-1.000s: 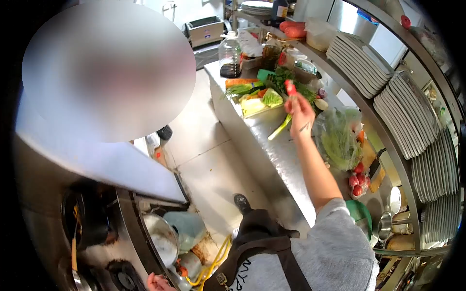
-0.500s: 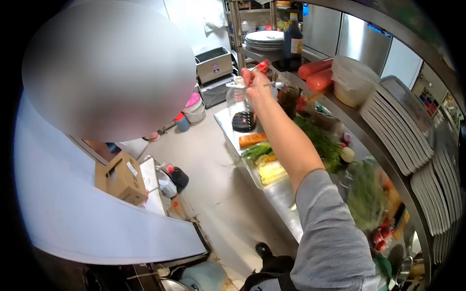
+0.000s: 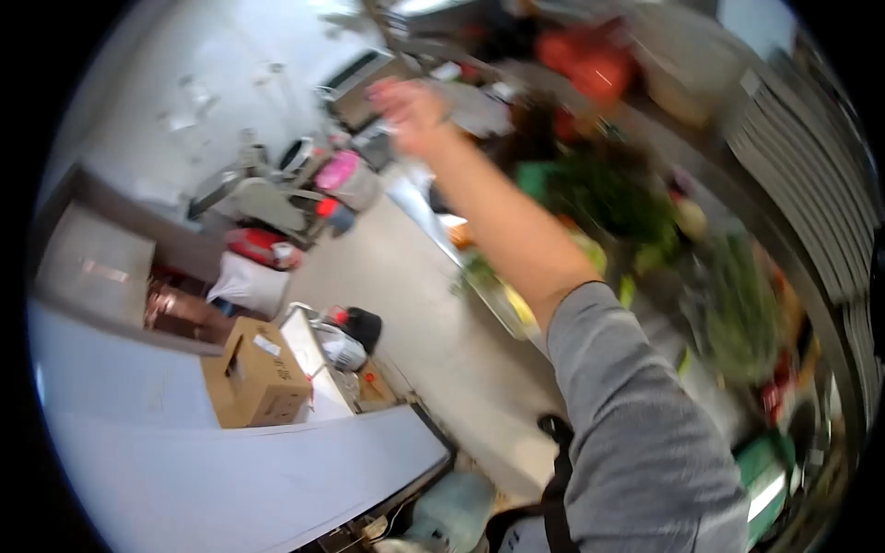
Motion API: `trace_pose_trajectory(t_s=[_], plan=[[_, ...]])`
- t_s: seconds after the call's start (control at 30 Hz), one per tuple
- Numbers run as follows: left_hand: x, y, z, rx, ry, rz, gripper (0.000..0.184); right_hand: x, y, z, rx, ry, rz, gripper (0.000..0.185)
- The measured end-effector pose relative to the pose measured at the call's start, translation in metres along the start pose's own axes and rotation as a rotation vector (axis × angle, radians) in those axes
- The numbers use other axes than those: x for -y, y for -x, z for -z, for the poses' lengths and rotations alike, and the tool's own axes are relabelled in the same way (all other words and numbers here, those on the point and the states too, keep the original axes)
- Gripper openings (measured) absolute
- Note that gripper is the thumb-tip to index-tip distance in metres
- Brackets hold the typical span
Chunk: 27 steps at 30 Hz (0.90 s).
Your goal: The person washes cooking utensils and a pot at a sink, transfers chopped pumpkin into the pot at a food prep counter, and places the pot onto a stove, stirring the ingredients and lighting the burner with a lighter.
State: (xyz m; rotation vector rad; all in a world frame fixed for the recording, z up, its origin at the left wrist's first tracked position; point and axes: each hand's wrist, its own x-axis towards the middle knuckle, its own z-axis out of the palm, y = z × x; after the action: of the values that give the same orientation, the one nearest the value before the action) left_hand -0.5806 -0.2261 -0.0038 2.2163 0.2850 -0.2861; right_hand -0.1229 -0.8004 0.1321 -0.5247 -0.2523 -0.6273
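Note:
My right hand (image 3: 410,115) is stretched far forward at the end of a bare forearm and grey sleeve (image 3: 636,424). Motion smears its fingers, so I cannot tell whether they hold anything. Below the forearm lies a metal tray (image 3: 502,309) with pale yellow leafy vegetable in it. Something orange (image 3: 457,232) shows beside the wrist side of the arm, partly covered. Dark green leafy herbs (image 3: 599,194) are heaped to the right of the forearm. My left hand is out of view.
Stacked pale trays (image 3: 793,175) line the shelf at right, near a translucent tub (image 3: 687,69) and red packages (image 3: 590,60). Bagged greens (image 3: 737,313) lie on the counter. Across the floor are a cardboard box (image 3: 258,373), a pink-lidded bucket (image 3: 350,180) and a red-capped container (image 3: 335,214).
The view has swung left and blurred. My right hand has moved up and left in the picture, away from beside the clear bottle of dark liquid. A blurred-out area at upper left is gone.

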Motion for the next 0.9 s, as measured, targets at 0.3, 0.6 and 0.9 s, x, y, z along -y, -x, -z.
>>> trace_pose_trajectory(t_s=[0.3, 0.6, 0.9], plan=[[0.033, -0.026, 0.000, 0.313, -0.080, -0.264, 0.020, -0.059, 0.536, 0.024, -0.285, 0.497, -0.795, 0.011], [0.031, -0.015, -0.081, 0.758, 0.048, -0.688, 0.023, 0.168, 0.797, -0.037, -0.656, 0.879, -0.876, 0.025], [0.036, 0.154, -0.185, 1.412, -0.088, -0.864, 0.025, 0.211, 1.015, -0.113, -1.286, 0.826, -0.336, 0.018]])
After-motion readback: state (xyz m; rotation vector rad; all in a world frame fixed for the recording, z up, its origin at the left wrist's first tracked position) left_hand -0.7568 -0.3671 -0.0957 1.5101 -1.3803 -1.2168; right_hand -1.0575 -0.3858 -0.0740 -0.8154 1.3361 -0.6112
